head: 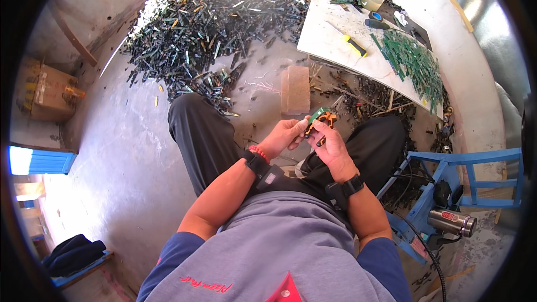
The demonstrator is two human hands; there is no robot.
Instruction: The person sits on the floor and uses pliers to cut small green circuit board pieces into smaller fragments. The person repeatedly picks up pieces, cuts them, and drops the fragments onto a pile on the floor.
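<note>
Both hands meet above the gap between the knees. My left hand (289,133) pinches one end of a small green circuit board strip (319,113). Orange-and-black handled pliers (330,120) are in my right hand (330,140), whose thumb and fingers lie against the strip's lower edge; the jaws are hard to make out. Beyond the hands a reddish brick (298,90) lies on the floor. A white board at the upper right (323,21) bears a yellow-and-black screwdriver (355,46), a dark-handled tool (376,24), a blue tape roll (375,16) and a pile of green strips (413,65).
A large heap of dark electronic strips (201,33) covers the floor ahead. More scrap (365,92) lies under the board's near edge. A blue chair frame (444,159) with a steel flask (451,221) and a black cable (428,247) is at the right. A cardboard box (54,92) stands at the left.
</note>
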